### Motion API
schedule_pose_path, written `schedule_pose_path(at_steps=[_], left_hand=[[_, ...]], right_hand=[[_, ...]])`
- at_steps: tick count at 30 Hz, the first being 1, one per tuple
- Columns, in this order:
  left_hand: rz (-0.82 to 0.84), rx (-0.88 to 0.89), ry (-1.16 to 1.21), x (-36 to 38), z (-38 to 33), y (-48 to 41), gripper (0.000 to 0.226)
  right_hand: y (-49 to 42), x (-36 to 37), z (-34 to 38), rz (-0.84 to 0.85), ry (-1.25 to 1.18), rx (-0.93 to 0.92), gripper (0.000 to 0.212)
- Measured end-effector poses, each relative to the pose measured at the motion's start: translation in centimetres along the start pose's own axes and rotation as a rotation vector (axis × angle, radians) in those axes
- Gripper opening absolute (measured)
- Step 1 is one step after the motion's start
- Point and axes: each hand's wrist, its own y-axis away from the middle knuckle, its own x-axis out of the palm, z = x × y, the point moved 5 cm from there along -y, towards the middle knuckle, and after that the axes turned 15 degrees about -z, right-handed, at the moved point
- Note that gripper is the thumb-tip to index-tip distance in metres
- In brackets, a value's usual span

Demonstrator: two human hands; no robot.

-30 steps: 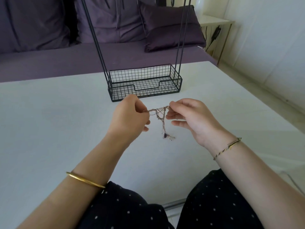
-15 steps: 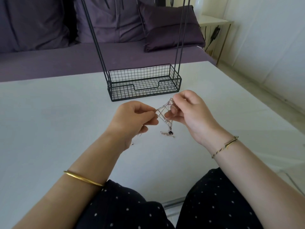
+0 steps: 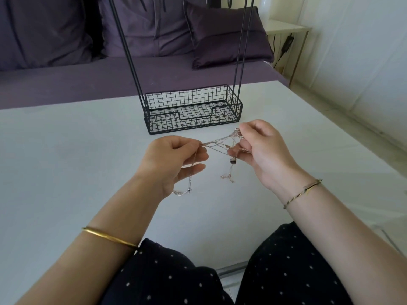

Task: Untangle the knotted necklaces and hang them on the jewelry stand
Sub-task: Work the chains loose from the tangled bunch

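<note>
A: Under the fingers?
B: White table, matte, evenly lit.
A: Beyond the fingertips?
B: Purple sofa along the table's far edge. Back cushions upright, and one glossy purple pillow leaning, beyond and to the right.
A: Right of the fingers?
B: Farther back, a small white side table on thin legs, with a dark plug and cable hanging below it. White wall, pale floor at its foot. Soft, diffuse light.

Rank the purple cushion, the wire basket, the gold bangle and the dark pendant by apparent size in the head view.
1. The purple cushion and the wire basket look about alike, so I won't rank them; the cushion sits farther away.
2. The gold bangle, close to the camera.
3. The dark pendant, clearly smallest.
</note>
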Motion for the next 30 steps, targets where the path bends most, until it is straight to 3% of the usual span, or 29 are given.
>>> schedule_pose_path(at_steps=[7, 13, 18, 23, 30], left_hand=[[0.023, -0.033, -0.002, -0.1, 0.4, -0.2, 0.013], [-0.053, 0.104, -0.151, -0.5, 0.1, -0.6, 0.015], [-0.05, 0.104, -0.117, -0.4, 0.1, -0.6, 0.009], [-0.026, 0.09, -0.091, -0.3, 0.2, -0.6, 0.011], [-0.091, 0.072, -0.08, -0.9, 0.5, -1.1, 0.017]], right_hand=[[-0.1, -0.8, -0.1, -0.061, -0.188, 0.137, 0.023], [-0.3, -1.1, 0.2, -0.112, -0.308, 0.178, 0.022], [-0.5, -1.5, -0.1, -0.186, -0.279, 0.207, 0.024], [-0.8, -2.2, 0.2, -0.269, -0.132, 0.117, 0.022], [-0.9, -2.9, 0.2, -0.31, -0.265, 0.17, 0.022]])
